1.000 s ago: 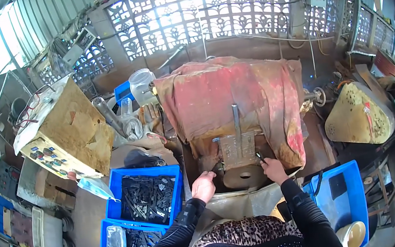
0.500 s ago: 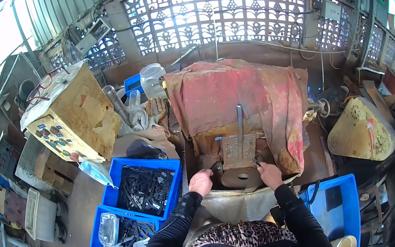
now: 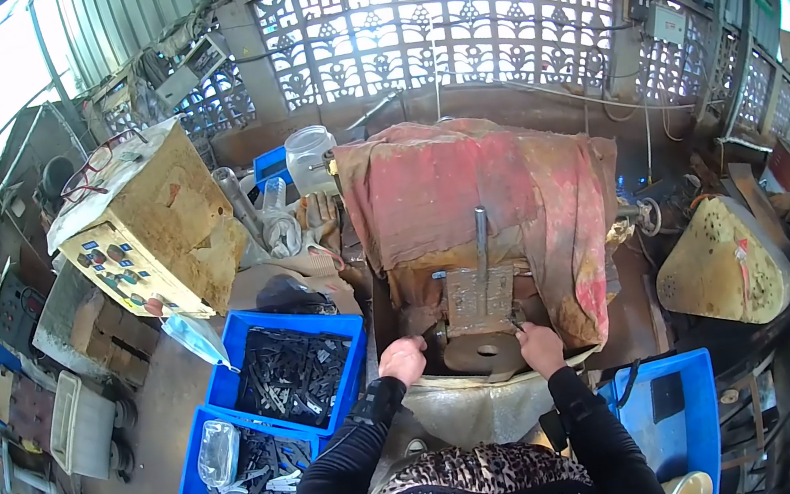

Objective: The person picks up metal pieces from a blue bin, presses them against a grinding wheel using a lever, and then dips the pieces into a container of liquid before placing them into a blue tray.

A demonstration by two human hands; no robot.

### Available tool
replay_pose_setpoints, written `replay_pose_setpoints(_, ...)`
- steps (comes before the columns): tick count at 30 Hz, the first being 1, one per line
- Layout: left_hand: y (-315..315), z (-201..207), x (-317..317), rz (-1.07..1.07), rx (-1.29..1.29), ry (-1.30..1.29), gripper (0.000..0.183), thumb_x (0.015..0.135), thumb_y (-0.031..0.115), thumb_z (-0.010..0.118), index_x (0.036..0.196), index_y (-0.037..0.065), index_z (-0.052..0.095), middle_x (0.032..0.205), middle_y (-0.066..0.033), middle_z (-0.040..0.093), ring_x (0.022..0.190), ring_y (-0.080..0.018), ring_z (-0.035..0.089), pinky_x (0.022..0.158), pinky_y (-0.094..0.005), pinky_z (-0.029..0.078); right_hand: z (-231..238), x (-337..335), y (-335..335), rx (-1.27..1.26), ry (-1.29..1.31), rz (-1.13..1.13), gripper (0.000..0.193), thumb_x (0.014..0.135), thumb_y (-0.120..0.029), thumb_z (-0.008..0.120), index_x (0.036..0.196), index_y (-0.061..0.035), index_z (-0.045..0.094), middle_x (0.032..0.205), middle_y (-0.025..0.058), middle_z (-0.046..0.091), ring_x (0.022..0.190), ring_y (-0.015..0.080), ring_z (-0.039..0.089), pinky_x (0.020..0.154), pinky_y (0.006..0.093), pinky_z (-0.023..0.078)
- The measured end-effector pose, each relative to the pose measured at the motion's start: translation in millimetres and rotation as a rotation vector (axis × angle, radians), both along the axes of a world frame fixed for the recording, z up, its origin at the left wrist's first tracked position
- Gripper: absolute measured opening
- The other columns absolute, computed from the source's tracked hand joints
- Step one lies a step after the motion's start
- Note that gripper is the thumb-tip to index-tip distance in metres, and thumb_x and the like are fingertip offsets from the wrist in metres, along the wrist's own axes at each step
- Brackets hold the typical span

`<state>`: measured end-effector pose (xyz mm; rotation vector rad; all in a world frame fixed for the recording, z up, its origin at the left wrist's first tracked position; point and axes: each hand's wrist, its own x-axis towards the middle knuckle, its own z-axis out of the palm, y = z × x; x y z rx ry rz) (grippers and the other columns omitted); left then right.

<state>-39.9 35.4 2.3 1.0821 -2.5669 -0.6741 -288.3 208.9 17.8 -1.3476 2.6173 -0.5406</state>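
fingers [image 3: 528, 329] of the right hand [image 3: 539, 348] curl onto the edge of a round metal die block [image 3: 483, 351], seemingly pinching something small there, though what it is cannot be made out; the left hand [image 3: 403, 359] rests closed against the block's other side, its fingers folded under so their grip cannot be told. just beyond both hands rises the press, draped in a stained red cloth [image 3: 470, 206], likely to keep off dust and oil, with a grey ram plate [image 3: 479, 298] hanging right above the block. to the left of the fingers, within arm's reach, sit two blue crates [image 3: 294, 372] heaped with dark metal strips. farther left leans a yellowed control box [image 3: 150, 231].
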Motion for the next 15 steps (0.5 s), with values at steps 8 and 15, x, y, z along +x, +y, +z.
replay_pose_setpoints(8, -2.7, -6.3, -1.7, -0.003, 0.008, -0.024, 0.024, 0.076, 0.011, 0.054, 0.093, 0.011, 0.071, 0.094, -0.0176, 0.069, 0.095, -0.0347, 0.065, 0.084, -0.0444, 0.051, 4.8, 0.2, -1.4, 0.046, -0.01, 0.005, 0.025, 0.092, -0.03, 0.054, 0.096, -0.0068, 0.064, 0.088, 0.0194, 0.068, 0.088, 0.0397, 0.065, 0.075, 0.0518, 0.051)
replay_pose_setpoints(15, -4.0, -8.4, -0.9, -0.009, -0.008, 0.002, 0.024, 0.077, 0.011, 0.054, 0.093, 0.011, 0.071, 0.092, -0.0182, 0.069, 0.093, -0.0348, 0.066, 0.084, -0.0451, 0.051, 2.9, 0.6, -0.3, 0.023, -0.01, 0.027, 0.024, 0.092, -0.028, 0.054, 0.095, -0.0063, 0.064, 0.088, 0.0198, 0.068, 0.088, 0.0402, 0.065, 0.075, 0.0517, 0.051)
